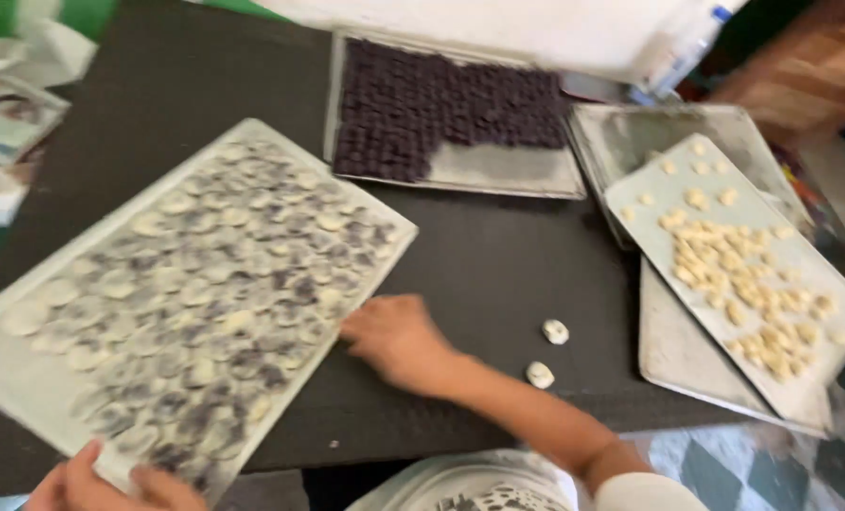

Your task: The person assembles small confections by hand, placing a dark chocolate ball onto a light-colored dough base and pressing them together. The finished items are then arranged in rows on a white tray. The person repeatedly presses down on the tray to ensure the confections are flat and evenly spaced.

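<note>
A large tray of flat pale-and-purple dough rounds (181, 284) fills the frame's left on a dark surface (498, 265). The left hand (110, 484) pinches its lower edge in a closed grip, steadying it; the right hand (394, 339) rests open against its right edge.

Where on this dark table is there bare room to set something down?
Bare patch between the big cookie tray, the purple-dough tray and the stacked trays. Nearer, the right hand and two dough pieces crowd it.
</note>
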